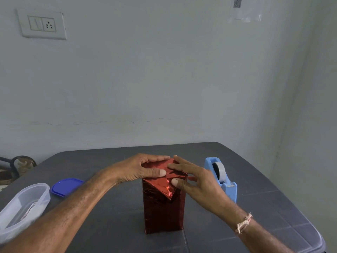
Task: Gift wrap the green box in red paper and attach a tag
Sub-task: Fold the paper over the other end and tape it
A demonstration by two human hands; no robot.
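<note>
The box (pixel 163 212) stands upright on its end near the middle of the dark grey table (pixel 255 207), its sides covered in shiny red paper (pixel 160 201) so that none of its own colour shows. At its top the paper is folded in, and a triangular flap (pixel 165 188) hangs point-down over the near face. The left hand (pixel 140 168) grips the top from the box's left, fingers curled over the far edge and thumb pressed on the near edge. The right hand (pixel 198 179) lies wide and flat from the box's right, straight spread fingers pressing the folds on top and the thumb on the flap's upper edge; a string band (pixel 243 223) circles its wrist. Just right of the box stands a blue tape dispenser (pixel 221 179). Well to the left of the box lies a blue lid (pixel 66 186), and further left a clear plastic container (pixel 23 207). On the wall behind the box, high to the left, is a switch plate (pixel 42 24).
</note>
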